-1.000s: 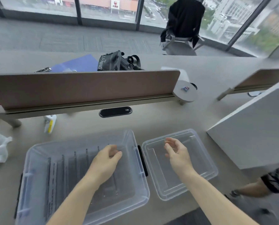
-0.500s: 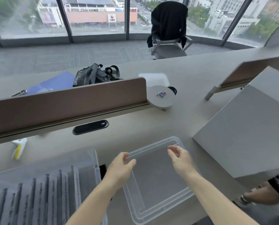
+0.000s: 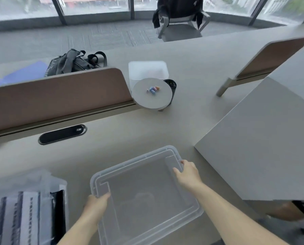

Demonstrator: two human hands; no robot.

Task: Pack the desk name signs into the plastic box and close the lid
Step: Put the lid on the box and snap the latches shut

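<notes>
The clear plastic lid lies flat on the desk in front of me. My left hand grips its near-left edge, thumb over the rim. At the far-right corner my right hand holds the lid's rim with curled fingers. The clear plastic box stands at the bottom left, partly cut off by the frame, with a black latch on its right side. Several desk name signs stand upright in rows inside it.
A brown divider panel runs across the desk behind the lid. A round grey shelf with small coloured bits sits at its end, a white tub behind it. A large grey slab rises at right. Another person's leg shows below it.
My view swung right from the box to the lid. Both hands moved from hovering over the lid to its opposite edges and took hold of it.
</notes>
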